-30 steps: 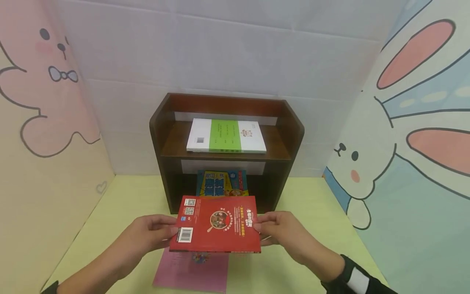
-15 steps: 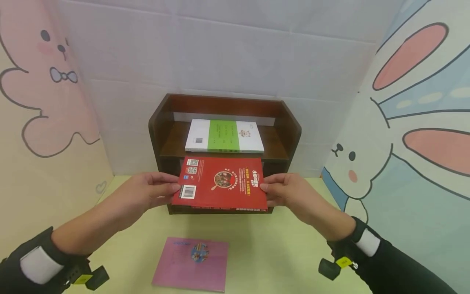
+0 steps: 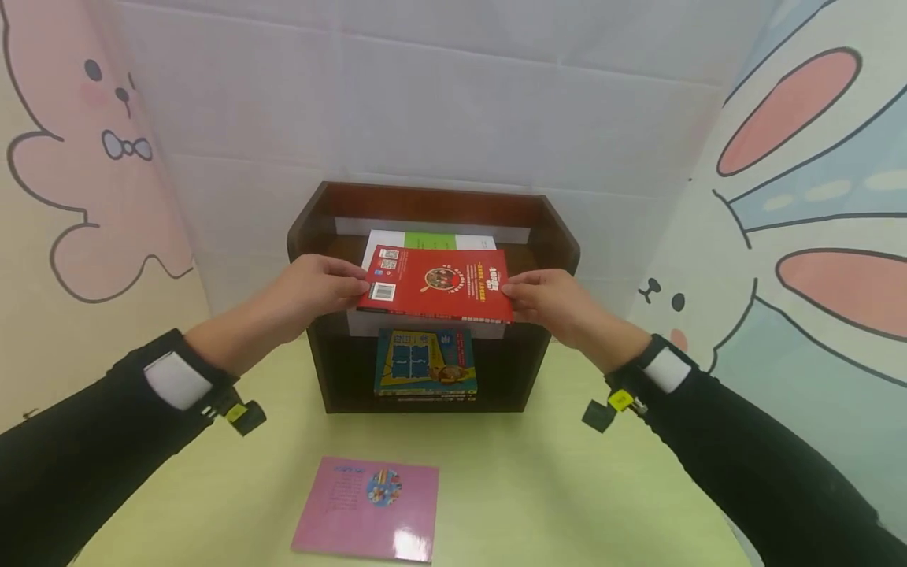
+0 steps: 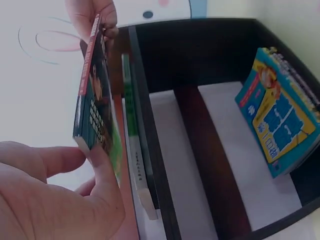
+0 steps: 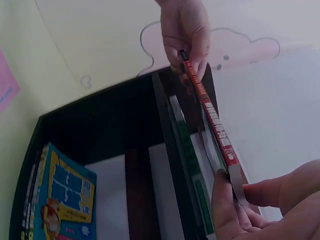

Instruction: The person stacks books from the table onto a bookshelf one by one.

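Note:
A red book [image 3: 439, 285] with a barcode and a round pan picture on its cover is held level in front of the upper shelf. My left hand [image 3: 312, 293] pinches its left edge, thumb on one face and fingers on the other. On the opposite edge my right hand [image 3: 556, 307] pinches it the same way. Behind it, a white and green book [image 3: 429, 240] lies on the upper shelf, mostly covered in the head view. In the left wrist view a gap shows between the red book [image 4: 95, 85] and the white and green book [image 4: 134, 145].
The dark brown two-tier bookshelf [image 3: 322, 370] stands against the white back wall. Blue and yellow books [image 3: 425, 362] lie stacked on its lower tier. A pink book [image 3: 364, 508] lies on the pale yellow table [image 3: 538, 472]. Cartoon-printed side walls [image 3: 794, 378] flank the space.
Both hands have raised the red book and moved it forward, from above the table and before the lower tier to the upper shelf. The lower stack and pink book are now uncovered.

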Available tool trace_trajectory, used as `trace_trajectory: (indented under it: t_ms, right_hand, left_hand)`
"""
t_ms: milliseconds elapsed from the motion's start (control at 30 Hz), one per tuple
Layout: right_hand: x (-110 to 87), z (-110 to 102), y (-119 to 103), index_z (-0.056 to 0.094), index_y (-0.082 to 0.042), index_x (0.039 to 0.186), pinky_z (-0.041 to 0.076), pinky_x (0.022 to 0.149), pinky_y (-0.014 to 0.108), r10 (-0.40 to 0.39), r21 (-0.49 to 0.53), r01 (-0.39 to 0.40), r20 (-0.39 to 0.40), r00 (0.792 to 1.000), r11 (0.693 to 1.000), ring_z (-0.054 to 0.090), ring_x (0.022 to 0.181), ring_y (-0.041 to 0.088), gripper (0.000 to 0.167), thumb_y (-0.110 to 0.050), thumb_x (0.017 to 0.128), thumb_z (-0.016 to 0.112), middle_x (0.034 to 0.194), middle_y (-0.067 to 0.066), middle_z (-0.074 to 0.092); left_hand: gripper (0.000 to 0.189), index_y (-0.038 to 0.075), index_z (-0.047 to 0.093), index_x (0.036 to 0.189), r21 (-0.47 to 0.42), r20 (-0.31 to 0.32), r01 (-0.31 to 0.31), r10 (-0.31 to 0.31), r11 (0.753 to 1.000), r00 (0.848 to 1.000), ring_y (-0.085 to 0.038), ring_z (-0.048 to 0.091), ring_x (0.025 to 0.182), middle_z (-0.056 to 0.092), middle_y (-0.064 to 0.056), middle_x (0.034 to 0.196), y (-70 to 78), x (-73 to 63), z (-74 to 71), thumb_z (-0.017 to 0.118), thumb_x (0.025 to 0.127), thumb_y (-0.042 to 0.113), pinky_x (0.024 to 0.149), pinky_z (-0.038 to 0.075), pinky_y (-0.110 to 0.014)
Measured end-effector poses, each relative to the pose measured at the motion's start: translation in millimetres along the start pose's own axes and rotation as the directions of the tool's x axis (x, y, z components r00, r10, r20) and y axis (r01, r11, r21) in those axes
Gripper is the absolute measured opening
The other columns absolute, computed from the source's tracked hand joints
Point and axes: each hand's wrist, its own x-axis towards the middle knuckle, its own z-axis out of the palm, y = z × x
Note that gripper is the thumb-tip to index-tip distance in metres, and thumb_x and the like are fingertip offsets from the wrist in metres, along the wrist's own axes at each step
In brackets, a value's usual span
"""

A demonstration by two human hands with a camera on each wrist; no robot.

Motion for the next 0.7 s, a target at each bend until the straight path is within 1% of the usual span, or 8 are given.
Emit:
trace_trajectory:
  t_ms: [100,200,333,467,533,600,700]
  right_hand:
    - [16.2,3.1,-6.2,0.061,0.002,0.151,0.059,0.108,0.041,0.009,-0.027,-0.010,-0.028,1.000,1.000,0.069,0.122,0.032,0.051,-0.029,0.111,0.070,0.145,0.016,0.065]
    - [31.5,6.6,-12.4,0.062,0.001,0.151,0.057,0.111,0.043,-0.001,-0.042,-0.001,-0.061,0.998,0.999,0.068,0.124,0.032,0.050,-0.029,0.111,0.069,0.144,0.015,0.065]
    - [50.6,9.1,-20.9,0.063,-0.001,0.151,0.056,0.113,0.043,-0.030,-0.054,0.024,-0.103,0.994,0.998,0.066,0.126,0.031,0.048,-0.028,0.112,0.068,0.145,0.014,0.065]
    - [66.6,9.3,-26.5,0.063,-0.001,0.153,0.055,0.114,0.044,-0.040,-0.091,0.028,-0.134,0.990,0.995,0.064,0.128,0.032,0.049,-0.028,0.112,0.068,0.148,0.015,0.064]
    - [73.0,9.9,-28.2,0.064,0.000,0.152,0.054,0.114,0.045,-0.046,-0.108,0.030,-0.148,0.988,0.994,0.063,0.129,0.033,0.048,-0.026,0.112,0.068,0.148,0.017,0.064]
    - [77.8,10.6,-28.4,0.066,0.002,0.149,0.055,0.113,0.045,-0.055,-0.126,0.035,-0.165,0.985,0.991,0.061,0.130,0.033,0.046,-0.024,0.112,0.067,0.148,0.018,0.063]
    - [82.2,11.9,-26.5,0.068,0.002,0.146,0.055,0.111,0.045,-0.080,-0.190,0.043,-0.189,0.979,0.981,0.058,0.130,0.033,0.042,-0.023,0.112,0.067,0.147,0.018,0.063]
  left_hand:
    - [0.059,-0.004,0.052,0.160,0.013,-0.030,-0.008,0.009,1.000,1.000,-0.040,0.049,0.144,0.047,-0.023,0.163,4.2,15.7,-1.8,0.068,0.111,0.025,0.114,0.055,-0.053]
    - [0.057,-0.004,0.053,0.159,0.013,-0.068,-0.020,0.021,1.000,0.997,-0.040,0.047,0.145,0.047,-0.023,0.163,5.9,30.1,-2.3,0.066,0.112,0.024,0.115,0.053,-0.052]
    - [0.054,-0.003,0.054,0.159,0.061,-0.123,-0.037,0.045,0.997,0.991,-0.039,0.045,0.144,0.048,-0.022,0.162,8.3,45.3,-1.9,0.064,0.113,0.023,0.116,0.053,-0.054]
    - [0.051,-0.004,0.055,0.157,0.090,-0.160,-0.047,0.061,0.995,0.985,-0.039,0.045,0.143,0.050,-0.022,0.160,9.8,57.0,0.9,0.061,0.113,0.021,0.117,0.052,-0.054]
    - [0.050,-0.005,0.055,0.156,0.097,-0.173,-0.047,0.063,0.994,0.983,-0.039,0.046,0.143,0.050,-0.023,0.159,9.1,61.9,2.8,0.061,0.113,0.019,0.117,0.051,-0.054]
    - [0.049,-0.005,0.055,0.156,0.111,-0.180,-0.048,0.068,0.993,0.981,-0.039,0.046,0.143,0.051,-0.023,0.158,8.6,65.0,5.0,0.061,0.113,0.017,0.117,0.051,-0.054]
    - [0.048,-0.007,0.055,0.154,0.152,-0.172,-0.053,0.079,0.987,0.982,-0.039,0.046,0.143,0.052,-0.024,0.157,7.1,68.1,7.4,0.060,0.112,0.015,0.117,0.052,-0.054]
